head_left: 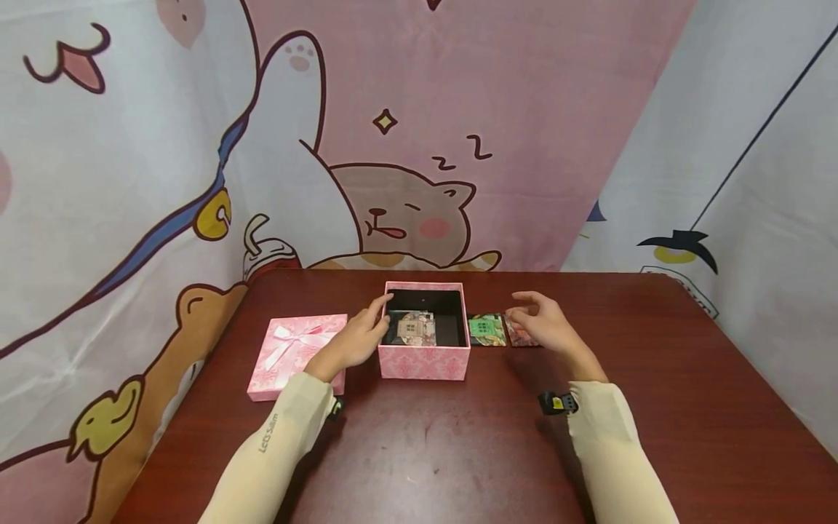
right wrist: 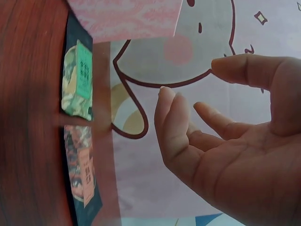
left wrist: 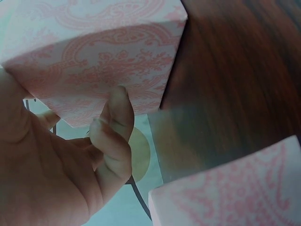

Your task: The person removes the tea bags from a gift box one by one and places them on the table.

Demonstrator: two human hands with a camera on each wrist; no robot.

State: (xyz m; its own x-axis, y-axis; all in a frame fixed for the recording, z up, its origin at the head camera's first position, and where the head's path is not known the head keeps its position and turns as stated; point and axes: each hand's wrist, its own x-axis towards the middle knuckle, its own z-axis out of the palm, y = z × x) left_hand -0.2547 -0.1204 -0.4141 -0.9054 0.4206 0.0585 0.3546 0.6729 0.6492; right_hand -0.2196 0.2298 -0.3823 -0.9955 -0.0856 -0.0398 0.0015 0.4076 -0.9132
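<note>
At mid-frame we see the open pink gift box point(head_left: 424, 362), a beige-labelled packet point(head_left: 416, 329) inside. The left hand point(head_left: 353, 338) touches its left rim — whether gripping, we cannot tell. Right of centre, the right hand point(head_left: 548, 329) — fingers loose, holding nothing — hovers near the red-labelled packet point(right wrist: 84, 165).

The left hand point(head_left: 353, 338) touches the left rim of an open pink box point(head_left: 424, 362) holding a beige packet point(head_left: 415, 329); the right hand point(head_left: 548, 326) hovers near a red packet point(head_left: 521, 335), beside a green packet point(head_left: 487, 331). A bowed pink lid point(head_left: 294, 351) lies left.
</note>
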